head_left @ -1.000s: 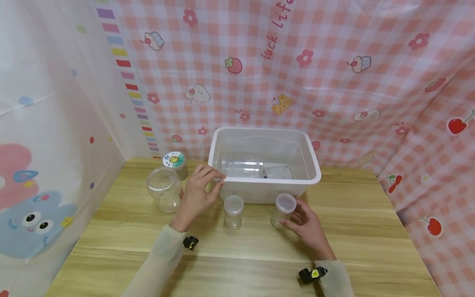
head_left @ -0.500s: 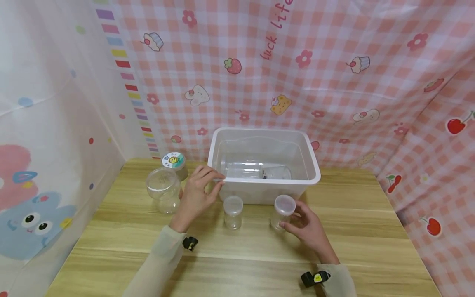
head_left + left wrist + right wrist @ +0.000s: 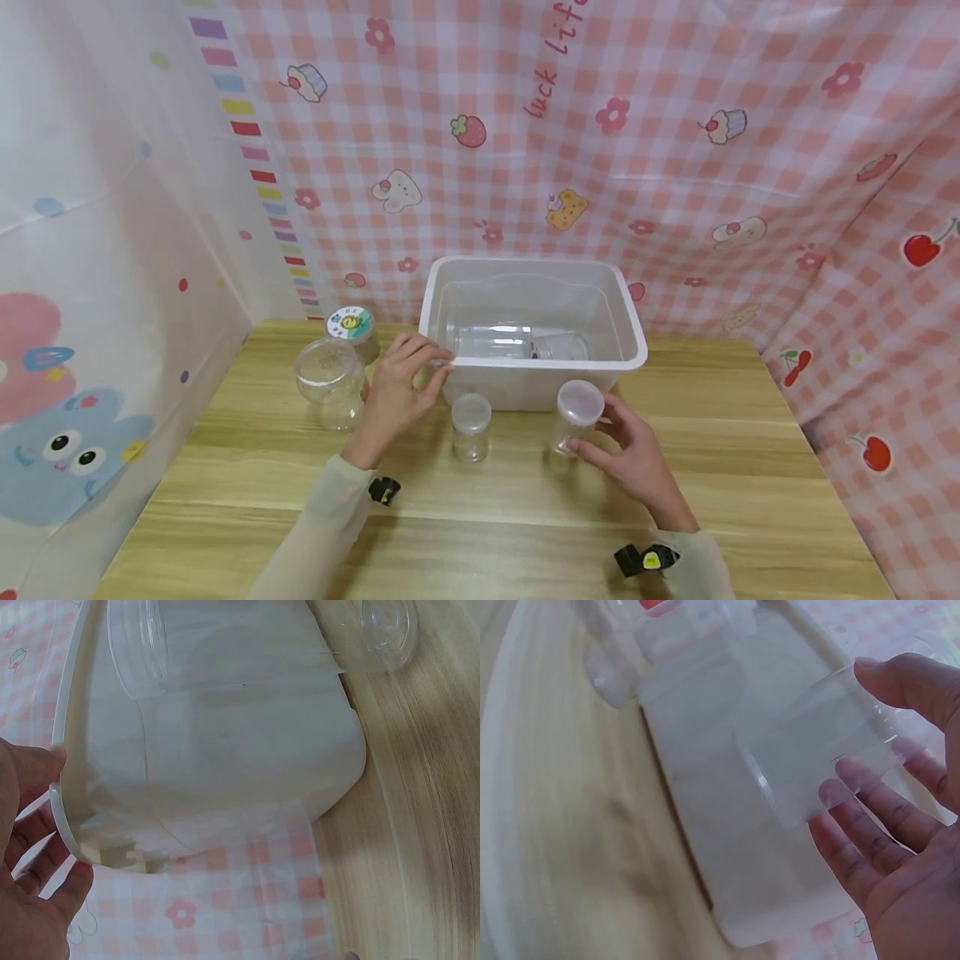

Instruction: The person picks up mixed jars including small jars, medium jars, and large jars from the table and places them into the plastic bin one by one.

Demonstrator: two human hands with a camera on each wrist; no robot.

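My right hand [image 3: 624, 452] grips a small clear jar with a pale lid [image 3: 576, 419], held tilted just above the table in front of a white plastic bin [image 3: 525, 364]. In the right wrist view the jar [image 3: 817, 757] sits between the thumb and the curled fingers [image 3: 870, 825], close to the bin wall [image 3: 727, 825]. My left hand [image 3: 397, 392] holds the bin's front-left corner, with the thumb over the rim [image 3: 56, 787] and the fingers [image 3: 45, 855] outside. Two clear jars [image 3: 491, 340] lie on their sides inside the bin.
Another small lidded jar [image 3: 471, 427] stands on the wooden table [image 3: 480, 517] between my hands. A large clear jar [image 3: 330, 383] and a jar with a sticker lid [image 3: 351, 325] stand left of the bin. Patterned cloth walls close in the back and sides.
My right hand has raised the small jar slightly off the table and tilted it. The left hand has stayed on the bin corner.
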